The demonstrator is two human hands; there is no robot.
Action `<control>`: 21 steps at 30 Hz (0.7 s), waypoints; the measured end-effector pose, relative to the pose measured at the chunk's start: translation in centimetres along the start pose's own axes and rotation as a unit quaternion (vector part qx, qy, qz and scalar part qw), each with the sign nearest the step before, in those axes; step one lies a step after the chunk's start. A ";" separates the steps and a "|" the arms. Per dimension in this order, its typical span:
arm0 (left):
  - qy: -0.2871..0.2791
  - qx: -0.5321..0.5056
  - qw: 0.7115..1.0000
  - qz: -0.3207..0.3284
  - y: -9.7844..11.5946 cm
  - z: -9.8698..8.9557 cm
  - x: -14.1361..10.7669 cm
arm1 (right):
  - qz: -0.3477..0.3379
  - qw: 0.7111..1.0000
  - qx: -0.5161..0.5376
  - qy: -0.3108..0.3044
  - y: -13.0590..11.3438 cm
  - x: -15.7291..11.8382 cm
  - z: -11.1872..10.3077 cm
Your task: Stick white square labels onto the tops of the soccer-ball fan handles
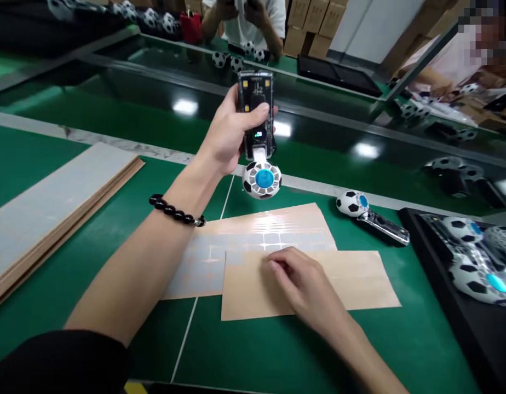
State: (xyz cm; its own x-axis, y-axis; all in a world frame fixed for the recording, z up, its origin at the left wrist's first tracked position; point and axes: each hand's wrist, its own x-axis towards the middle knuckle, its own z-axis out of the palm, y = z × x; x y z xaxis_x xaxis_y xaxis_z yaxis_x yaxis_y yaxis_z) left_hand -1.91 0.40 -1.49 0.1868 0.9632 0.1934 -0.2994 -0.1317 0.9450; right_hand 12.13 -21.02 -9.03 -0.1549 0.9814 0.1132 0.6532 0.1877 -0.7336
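My left hand [232,126] grips a clear-cased black device [259,117] with a small lit display, held up over the bench. From its lower end hangs a soccer-ball-patterned head [262,179] with a blue round centre. My right hand [298,273] is closed, thumb and fingertips together, over a tan sheet [360,279]; whatever it may pinch is too small to make out. Beneath that sheet lies a sheet of silvery stickers [195,268]. A similar device with a ball head [384,227] rests on the green bench [228,355] to the right.
A stack of sticker sheets [59,202] lies at left. At right, a black tray [433,290] holds more ball-headed devices [478,279]. Behind the bench runs a dark glossy strip [154,104]. A person [253,27] sits across, and another person's hand [437,85] is at upper right.
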 end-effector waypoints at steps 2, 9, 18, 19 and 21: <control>0.004 0.029 0.999 0.019 0.1 0.0 0.0 | -0.011 1.000 -0.009 -0.013 -0.8 0.0 1.8; -0.044 0.032 0.992 0.116 -1.1 -0.5 0.4 | -0.018 0.991 -0.128 0.033 -1.7 1.1 6.3; -0.095 0.208 0.950 0.212 0.1 -1.2 -1.8 | 0.051 0.961 -0.226 0.153 -2.0 1.8 10.6; -0.112 0.223 0.942 0.224 0.2 -1.3 -1.9 | 0.070 0.957 -0.228 0.163 -2.1 2.1 11.3; -0.156 0.246 0.928 0.230 0.3 -1.5 -2.1 | 0.101 0.954 -0.225 0.170 -2.1 2.5 12.4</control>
State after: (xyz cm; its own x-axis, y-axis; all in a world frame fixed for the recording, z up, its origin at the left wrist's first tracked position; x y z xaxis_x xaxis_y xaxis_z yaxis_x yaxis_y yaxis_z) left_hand -3.81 -1.26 -2.00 0.4306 0.6736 0.6007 0.0352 -0.6776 0.7346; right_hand 1.15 -19.45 -15.48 0.2063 0.9413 0.2672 0.9087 -0.0831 -0.4091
